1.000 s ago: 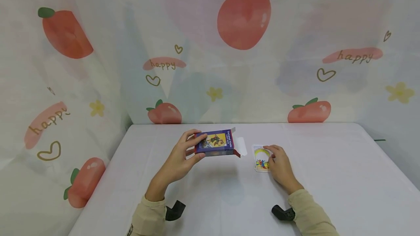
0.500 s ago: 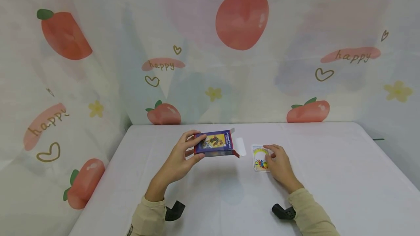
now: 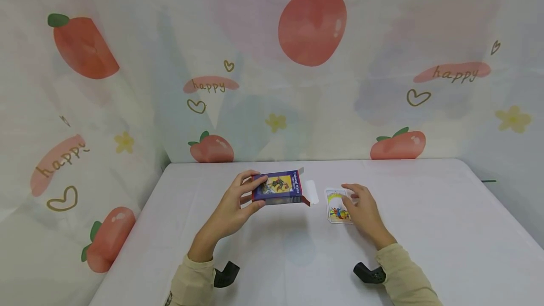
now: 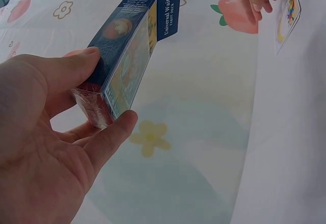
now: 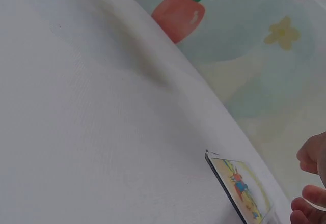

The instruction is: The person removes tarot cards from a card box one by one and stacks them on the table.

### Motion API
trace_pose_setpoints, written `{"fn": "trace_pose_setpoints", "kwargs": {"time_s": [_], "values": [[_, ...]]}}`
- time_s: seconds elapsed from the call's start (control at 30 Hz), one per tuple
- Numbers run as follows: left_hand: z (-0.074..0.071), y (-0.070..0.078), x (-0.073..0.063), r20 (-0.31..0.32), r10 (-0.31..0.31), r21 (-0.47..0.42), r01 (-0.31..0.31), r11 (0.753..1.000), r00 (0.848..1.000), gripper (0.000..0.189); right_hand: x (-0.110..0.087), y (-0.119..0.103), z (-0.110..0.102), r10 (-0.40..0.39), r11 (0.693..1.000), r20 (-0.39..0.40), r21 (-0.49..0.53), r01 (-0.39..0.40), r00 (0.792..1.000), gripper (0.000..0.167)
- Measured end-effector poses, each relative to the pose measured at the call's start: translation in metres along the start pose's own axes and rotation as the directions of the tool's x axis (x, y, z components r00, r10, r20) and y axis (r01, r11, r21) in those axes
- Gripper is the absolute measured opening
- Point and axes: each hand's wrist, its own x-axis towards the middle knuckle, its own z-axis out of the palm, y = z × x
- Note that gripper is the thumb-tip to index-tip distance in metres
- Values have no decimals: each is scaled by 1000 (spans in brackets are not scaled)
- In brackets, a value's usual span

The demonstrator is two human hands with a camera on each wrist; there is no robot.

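My left hand (image 3: 229,210) grips a blue tarot card box (image 3: 278,185) above the table, thumb on the near side and fingers over its top. The box's flap (image 4: 168,14) stands open at the end facing right, and a wrinkled clear wrap (image 4: 91,107) covers the end by the palm. A small stack of tarot cards (image 3: 337,206) lies face up on the table, the top one showing a yellow arc and small figures. Just over the stack's right edge hovers my right hand (image 3: 366,211), fingers loosely bent with nothing between them; a gap to the cards (image 5: 239,188) shows in the right wrist view.
A white cloth covers the table (image 3: 289,259). Behind it hangs a fabric backdrop (image 3: 255,37) printed with fruit, hearts and flowers. Black camera mounts (image 3: 227,274) stick out from both cuffs.
My right hand has let go of the card stack and risen slightly up and to the right, uncovering more of the top card. The left hand and the box have stayed put.
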Motion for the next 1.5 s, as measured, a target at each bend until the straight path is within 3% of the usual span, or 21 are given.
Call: {"fn": "trace_pose_setpoints", "kwargs": {"time_s": [0.4,0.97,1.5], "values": [[-1,1,-1,3,-14,0,14,1000,1000,55,-2,-26,-10,-111,993,-22,37,112,994,37],[-2,2,0,16,-4,-9,4,1000,1000,53,-18,-73,-21,-252,966,-37,56,254,967,36],[-1,2,0,11,-12,-8,12,1000,1000,54,-31,-102,-21,-282,957,-1,65,282,959,36]]}}
